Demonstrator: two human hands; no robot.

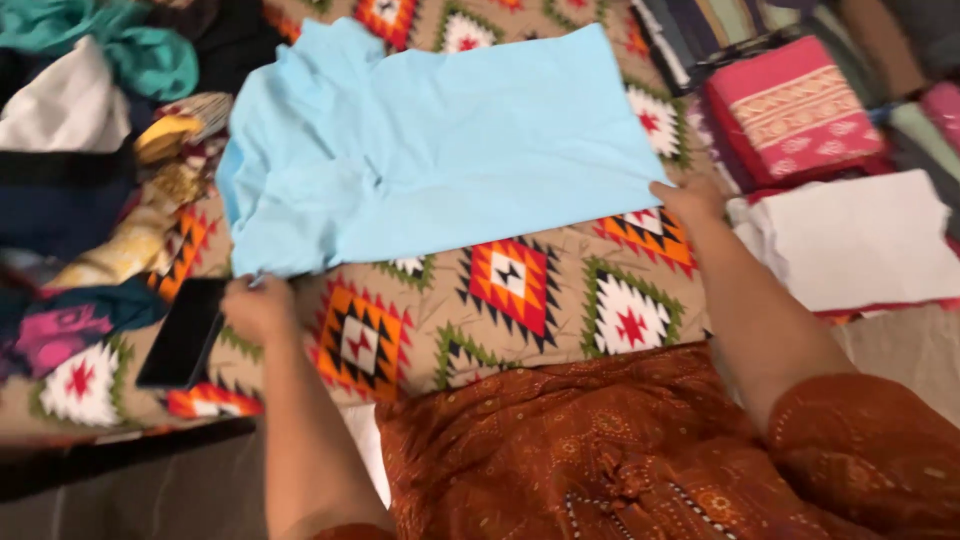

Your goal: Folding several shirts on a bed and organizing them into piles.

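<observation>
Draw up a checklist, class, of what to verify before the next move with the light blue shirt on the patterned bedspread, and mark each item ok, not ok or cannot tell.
1. Left hand grips the near left corner of the light blue shirt: ok, fingers pinch the edge.
2. Right hand holds the near right corner: ok, though the frame is blurred.
3. Shirt lies flat on the patterned bedspread: not ok, it is creased and bunched at its left end.
4. Black phone is apart from the shirt: ok, it lies beside the left hand.
5. Folded white cloth is apart from the shirt: ok.
6. Far edge free of the clothes pile: cannot tell.
</observation>
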